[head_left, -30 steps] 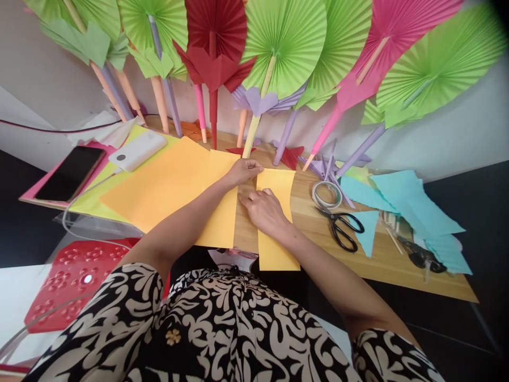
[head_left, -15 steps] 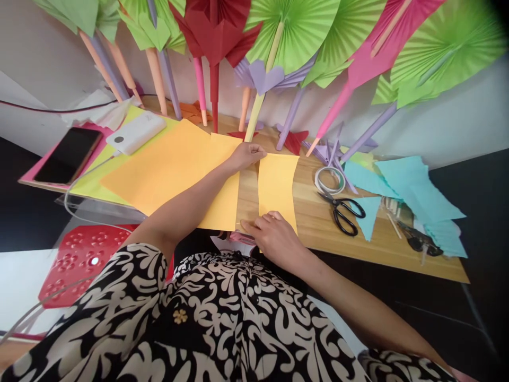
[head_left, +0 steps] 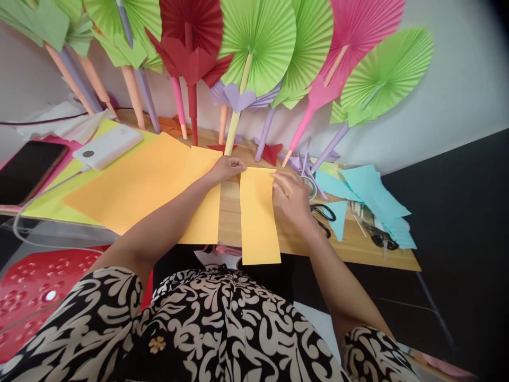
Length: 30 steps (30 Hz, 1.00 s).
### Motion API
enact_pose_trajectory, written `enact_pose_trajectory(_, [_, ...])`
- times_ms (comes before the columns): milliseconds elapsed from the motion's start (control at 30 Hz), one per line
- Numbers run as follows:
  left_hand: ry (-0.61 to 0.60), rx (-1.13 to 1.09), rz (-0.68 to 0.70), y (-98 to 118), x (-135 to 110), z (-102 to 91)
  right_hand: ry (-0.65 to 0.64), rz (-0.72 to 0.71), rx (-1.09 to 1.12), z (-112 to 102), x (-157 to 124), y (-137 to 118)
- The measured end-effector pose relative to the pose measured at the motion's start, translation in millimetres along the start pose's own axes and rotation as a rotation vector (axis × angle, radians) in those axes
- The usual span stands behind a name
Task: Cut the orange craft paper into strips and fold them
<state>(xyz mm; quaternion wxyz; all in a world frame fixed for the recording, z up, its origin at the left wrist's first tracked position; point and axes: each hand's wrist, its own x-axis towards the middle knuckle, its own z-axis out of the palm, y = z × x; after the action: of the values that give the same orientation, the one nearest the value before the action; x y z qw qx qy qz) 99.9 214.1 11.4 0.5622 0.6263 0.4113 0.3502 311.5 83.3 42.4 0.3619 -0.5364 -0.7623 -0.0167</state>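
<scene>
A strip of yellow-orange paper (head_left: 259,217) lies on the wooden table, its near end hanging past the front edge. My left hand (head_left: 229,168) pinches the strip's far left corner, fingers closed. At the far right corner, the thumb and fingertips of my right hand (head_left: 289,193) are closed on the paper's edge. A narrow fold seems to run along the far edge between the hands. Left of the strip lie larger yellow-orange sheets (head_left: 147,183), partly under my left forearm. Black-handled scissors (head_left: 324,212) and a roll of tape (head_left: 309,187) are partly hidden behind my right hand.
Paper fans on rolled sticks, such as a green one (head_left: 258,48) and a red one (head_left: 191,37), lean on the wall. A white power bank (head_left: 108,146) and a phone (head_left: 32,171) lie left. Turquoise paper scraps (head_left: 376,191) are right. A red stool (head_left: 35,297) stands below.
My right hand has moved from the strip's near end up to its far right corner. The near end now lies uncovered. My left hand stays at the far left corner. The view has shifted.
</scene>
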Motion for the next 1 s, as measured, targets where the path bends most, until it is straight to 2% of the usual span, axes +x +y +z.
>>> enact_pose_trajectory(67, [-0.011, -0.012, 0.022, -3, 2, -0.1, 0.020, 0.027, -0.028, 8, 17, 21])
enact_pose_trajectory(167, [-0.024, -0.020, 0.060, -8, 6, -0.5, -0.054, 0.034, -0.015, 24, 34, 39])
enact_pose_trajectory(267, [-0.043, 0.002, 0.079, -12, 8, -1.3, -0.135, 0.045, 0.033, 36, 41, 46])
enact_pose_trajectory(367, [-0.054, 0.035, 0.082, -14, 9, -2.0, -0.144, 0.087, 0.045, 40, 42, 46])
enact_pose_trajectory(567, [-0.048, 0.085, 0.065, -13, 7, -0.5, -0.222, 0.093, 0.031, 26, 32, 34])
enact_pose_trajectory(700, [-0.024, 0.090, 0.053, -11, 6, -0.4, -0.229, 0.131, -0.030, 4, 27, 38])
enact_pose_trajectory(767, [-0.006, 0.079, 0.055, -10, 6, -0.9, -0.162, 0.161, -0.078, -18, 33, 45])
enact_pose_trajectory(867, [0.012, 0.060, 0.059, -8, 5, -1.0, 0.091, 0.118, -0.226, -72, 52, 46])
enact_pose_trajectory(933, [0.018, 0.043, 0.058, -7, 4, -0.7, 0.430, 0.015, -0.383, -113, 64, 32])
enact_pose_trajectory(1000, [0.027, 0.023, 0.053, -6, 4, -0.5, 0.773, -0.168, -0.503, -145, 69, 7])
